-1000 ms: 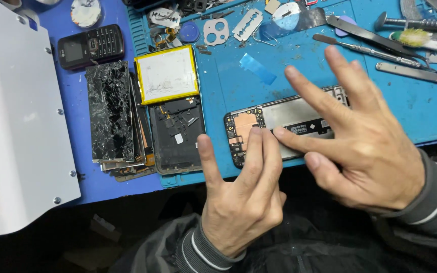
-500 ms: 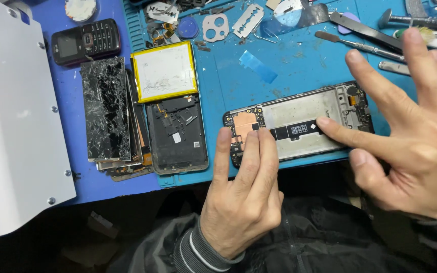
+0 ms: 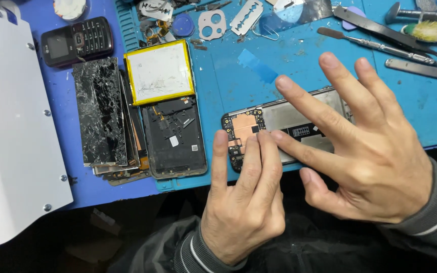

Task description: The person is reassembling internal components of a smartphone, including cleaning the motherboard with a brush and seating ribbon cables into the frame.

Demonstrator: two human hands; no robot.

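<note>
Blue tabletop (image 3: 228,86): left hand (image 3: 244,202) is pressing an opened phone (image 3: 279,126), right hand (image 3: 365,151) is hovering, fingers apart, gripping nothing.

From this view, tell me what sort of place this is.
Likely a phone repair bench: an opened phone under both hands, a cracked screen panel, a loose battery, and tweezers on a blue work mat.

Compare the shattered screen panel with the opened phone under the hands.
The shattered screen panel lies lengthwise away from the person, untouched; the opened phone lies crosswise under the left hand and right hand. The panel shows cracked black glass, the phone bare circuitry. Both rest on the blue mat.
</note>
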